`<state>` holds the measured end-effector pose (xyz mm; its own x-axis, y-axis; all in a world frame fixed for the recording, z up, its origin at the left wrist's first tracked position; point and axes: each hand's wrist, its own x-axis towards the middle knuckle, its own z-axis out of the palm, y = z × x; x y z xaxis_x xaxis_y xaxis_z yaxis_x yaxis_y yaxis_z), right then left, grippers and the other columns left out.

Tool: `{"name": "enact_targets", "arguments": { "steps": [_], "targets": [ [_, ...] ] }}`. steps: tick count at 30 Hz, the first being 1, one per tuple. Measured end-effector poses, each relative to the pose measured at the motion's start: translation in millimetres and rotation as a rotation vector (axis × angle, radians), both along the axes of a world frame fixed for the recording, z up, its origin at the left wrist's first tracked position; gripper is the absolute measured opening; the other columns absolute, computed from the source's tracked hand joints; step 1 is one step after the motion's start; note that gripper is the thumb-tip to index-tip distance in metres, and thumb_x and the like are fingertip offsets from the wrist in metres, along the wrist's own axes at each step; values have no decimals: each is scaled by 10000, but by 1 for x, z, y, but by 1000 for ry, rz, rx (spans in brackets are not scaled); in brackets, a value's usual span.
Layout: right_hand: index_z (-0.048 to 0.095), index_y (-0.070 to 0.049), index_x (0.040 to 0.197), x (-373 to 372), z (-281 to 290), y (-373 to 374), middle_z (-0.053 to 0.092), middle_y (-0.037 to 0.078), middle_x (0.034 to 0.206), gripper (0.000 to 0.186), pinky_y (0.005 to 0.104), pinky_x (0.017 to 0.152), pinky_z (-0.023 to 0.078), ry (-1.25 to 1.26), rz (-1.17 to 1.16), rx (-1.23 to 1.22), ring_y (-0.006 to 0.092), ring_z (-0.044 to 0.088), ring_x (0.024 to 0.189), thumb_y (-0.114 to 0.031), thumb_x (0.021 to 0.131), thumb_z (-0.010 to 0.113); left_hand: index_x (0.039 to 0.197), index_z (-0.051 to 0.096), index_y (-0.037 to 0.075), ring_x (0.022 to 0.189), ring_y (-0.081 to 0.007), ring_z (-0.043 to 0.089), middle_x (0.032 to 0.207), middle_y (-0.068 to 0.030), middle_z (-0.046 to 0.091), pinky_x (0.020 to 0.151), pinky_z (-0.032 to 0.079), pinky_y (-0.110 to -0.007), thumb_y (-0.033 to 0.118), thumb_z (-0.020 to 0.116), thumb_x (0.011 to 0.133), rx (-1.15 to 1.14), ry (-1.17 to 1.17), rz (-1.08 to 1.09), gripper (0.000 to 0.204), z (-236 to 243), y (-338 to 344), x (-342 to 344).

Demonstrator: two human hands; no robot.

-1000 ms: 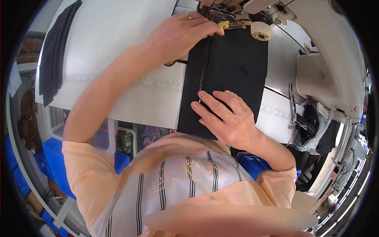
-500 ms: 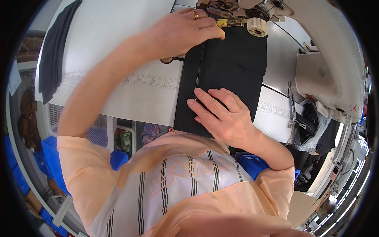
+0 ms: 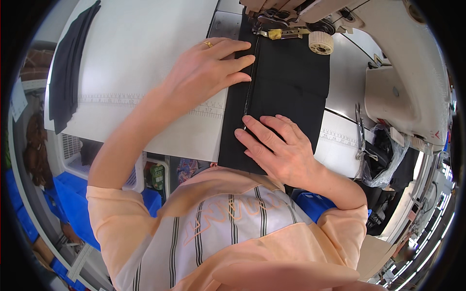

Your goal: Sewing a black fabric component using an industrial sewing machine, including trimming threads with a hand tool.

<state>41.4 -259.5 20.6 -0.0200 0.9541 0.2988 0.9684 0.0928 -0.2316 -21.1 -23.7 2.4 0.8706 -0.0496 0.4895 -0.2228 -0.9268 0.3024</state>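
A piece of black fabric (image 3: 291, 87) with a long zipper (image 3: 248, 92) lies lengthwise under the sewing machine's presser foot (image 3: 257, 30), which has a yellow-taped guide (image 3: 274, 34) beside it. My left hand (image 3: 208, 70), a ring on one finger, reaches from the left with bent, separated fingers resting on the fabric at the zipper's upper left, just below the foot. My right hand (image 3: 279, 148) lies spread on the lower part of the fabric, fingertips at the zipper's lower end. Both hands press on the cloth without gripping it.
The machine head (image 3: 398, 29) arches over the right side of the white table (image 3: 145, 43). Black strips (image 3: 68, 72) lie at the left. Scissors (image 3: 360, 131) and a bag of dark items (image 3: 378, 160) sit at right. A white basket (image 3: 73, 155) and blue bins (image 3: 77, 203) are below.
My left hand has come down from beside the presser foot onto the zipper's upper part, uncovering the foot. My right hand stays on the fabric.
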Motion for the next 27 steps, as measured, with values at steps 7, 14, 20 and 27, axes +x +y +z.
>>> {"name": "enact_targets", "arguments": {
  "steps": [7,14,20,27],
  "targets": [
    [650,-86,1132,1,0,2,551,99,1268,374,430,873,512,1,3,8,269,534,1062,-182,772,682,1092,691,96,1070,-272,574,1195,-65,624,907,472,-368,213,702,808,-58,80,-16,307,7,3,2],
    [650,-94,1137,4,0,6,554,85,1264,392,429,864,518,-11,-13,5,260,539,1048,-212,766,697,1108,682,133,1075,-245,581,1201,-30,625,1017,401,-447,246,688,825,48,58,-5,304,5,8,6],
    [641,-100,1154,8,1,10,553,82,1264,405,438,887,505,-15,-21,-13,256,536,1053,-227,774,698,1103,684,142,1045,-202,605,1187,-1,636,1053,363,-489,244,687,831,112,40,40,290,2,11,7],
    [630,-103,1162,11,1,14,551,76,1263,423,437,895,497,-17,-48,-13,249,527,1068,-225,763,705,1061,658,103,1038,-190,596,1137,-17,644,1043,376,-476,239,714,793,113,-46,30,307,-3,0,1]
  ]
}}
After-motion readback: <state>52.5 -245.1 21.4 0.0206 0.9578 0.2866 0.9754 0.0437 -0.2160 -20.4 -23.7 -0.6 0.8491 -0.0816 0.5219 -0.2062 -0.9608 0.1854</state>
